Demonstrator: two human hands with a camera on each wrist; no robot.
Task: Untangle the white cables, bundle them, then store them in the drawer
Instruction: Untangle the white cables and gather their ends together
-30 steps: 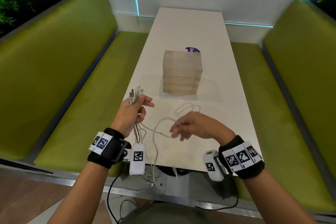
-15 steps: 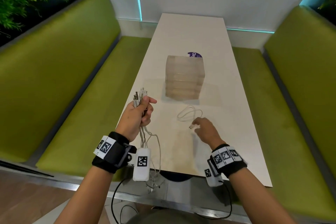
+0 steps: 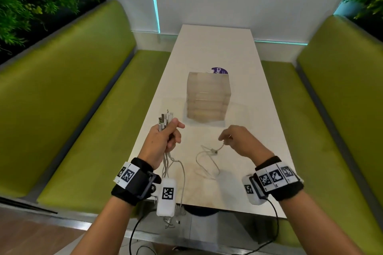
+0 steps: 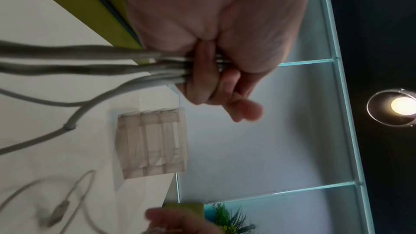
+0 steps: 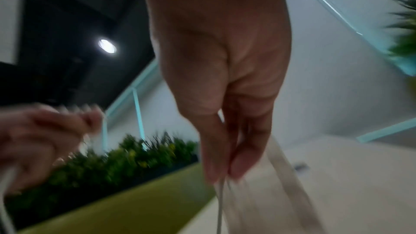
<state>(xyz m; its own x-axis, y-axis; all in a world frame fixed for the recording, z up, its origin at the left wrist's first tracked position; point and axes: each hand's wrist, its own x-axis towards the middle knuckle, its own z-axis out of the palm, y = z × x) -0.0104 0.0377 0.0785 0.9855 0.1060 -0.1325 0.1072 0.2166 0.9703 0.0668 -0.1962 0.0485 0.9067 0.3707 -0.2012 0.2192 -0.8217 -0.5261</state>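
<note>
Moved: right hand (image 3: pixel 241 141) now lifted, pinching loose cable (image 3: pixel 208 160) end, nearer than drawer unit (image 3: pixel 208 97).
Left grip: left hand (image 3: pixel 163 141) clenched round cable bundle (image 3: pixel 165 119), left of drawer unit.

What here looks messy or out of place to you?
Only small things. The cables gripped in the left hand trail off the near edge of the table, their ends dangling below. One loose cable, pinched by the right hand, sprawls in uneven loops on the tabletop. Nothing looks damaged or spilled.

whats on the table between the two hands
In the head view, between the left hand and right hand there is only bare table; the loose cable loops just nearer the person.
</note>
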